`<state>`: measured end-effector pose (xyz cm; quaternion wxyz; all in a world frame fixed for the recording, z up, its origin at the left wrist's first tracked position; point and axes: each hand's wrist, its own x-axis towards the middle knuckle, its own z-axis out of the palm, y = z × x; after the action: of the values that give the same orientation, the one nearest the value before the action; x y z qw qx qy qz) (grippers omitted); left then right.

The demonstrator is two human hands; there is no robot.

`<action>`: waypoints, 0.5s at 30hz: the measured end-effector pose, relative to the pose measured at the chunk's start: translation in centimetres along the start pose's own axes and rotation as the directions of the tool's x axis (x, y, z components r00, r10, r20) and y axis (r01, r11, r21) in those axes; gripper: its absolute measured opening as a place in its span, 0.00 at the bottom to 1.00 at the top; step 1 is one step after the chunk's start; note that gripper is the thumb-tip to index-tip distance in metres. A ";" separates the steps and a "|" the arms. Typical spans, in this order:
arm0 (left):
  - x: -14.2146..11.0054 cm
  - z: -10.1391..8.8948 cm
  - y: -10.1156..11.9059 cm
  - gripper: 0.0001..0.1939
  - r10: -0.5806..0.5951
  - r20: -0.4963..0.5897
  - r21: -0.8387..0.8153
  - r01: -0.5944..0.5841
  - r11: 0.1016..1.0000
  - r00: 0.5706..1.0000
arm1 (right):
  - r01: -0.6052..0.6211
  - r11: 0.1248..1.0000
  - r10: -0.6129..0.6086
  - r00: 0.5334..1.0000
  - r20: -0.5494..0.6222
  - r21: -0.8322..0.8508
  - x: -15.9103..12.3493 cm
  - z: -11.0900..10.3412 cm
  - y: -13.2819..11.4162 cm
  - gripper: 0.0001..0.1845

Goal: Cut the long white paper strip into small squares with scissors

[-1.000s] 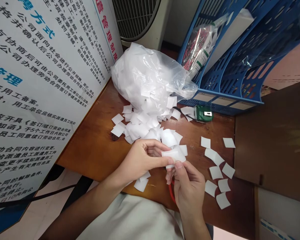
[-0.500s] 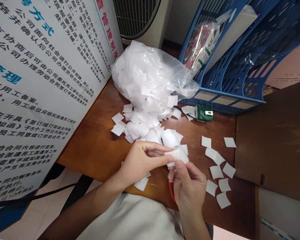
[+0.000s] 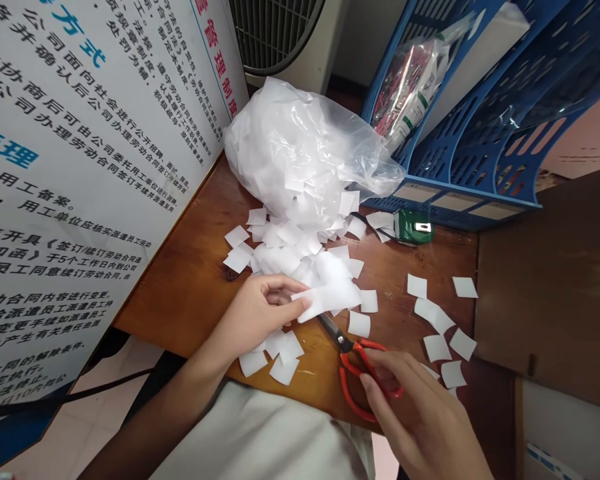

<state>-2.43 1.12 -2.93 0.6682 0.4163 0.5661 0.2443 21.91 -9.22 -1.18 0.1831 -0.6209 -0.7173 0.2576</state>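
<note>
My left hand (image 3: 263, 310) pinches one end of a white strip (image 3: 325, 298) between thumb and fingers, and its far end curls over the pile of white squares (image 3: 285, 243). On the right, my right hand (image 3: 415, 400) has its fingers at the red handles of a pair of scissors (image 3: 347, 353), the index finger by one loop and the thumb beside it. The dark blades point up and left, their tips under or just beside the strip. A single white square (image 3: 359, 325) lies near the blades. Several more squares (image 3: 285, 353) lie below my left wrist, partly covered by it.
A clear plastic bag (image 3: 300, 147) full of white pieces stands behind the pile. A green tape measure (image 3: 414, 227) sits before a blue file rack (image 3: 460, 200). Loose squares (image 3: 436, 348) lie at the right of the wooden table (image 3: 180, 280). A printed board (image 3: 105, 167) stands left.
My right hand has let go of the white piece both hands held and moved down and right to the scissors' handles. My left hand has shifted left with the strip. A square now lies near the blades.
</note>
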 end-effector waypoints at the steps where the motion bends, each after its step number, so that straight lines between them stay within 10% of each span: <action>1: -0.1 -0.4 -0.1 0.14 -0.007 -0.020 0.024 0.008 1.000 1.000 | 0.026 0.997 -0.024 1.000 0.019 -0.073 -0.8 0.0 0.7 0.13; 15: -0.7 -2.2 0.2 0.14 -0.073 0.023 0.101 0.070 0.992 0.997 | -0.317 0.862 0.272 0.948 -0.167 -0.396 -1.7 4.6 1.3 0.13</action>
<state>-4.69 1.23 -2.42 0.6624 0.4318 0.5833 0.1861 20.53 -11.48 -5.54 0.0424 -0.7606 -0.6416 0.0899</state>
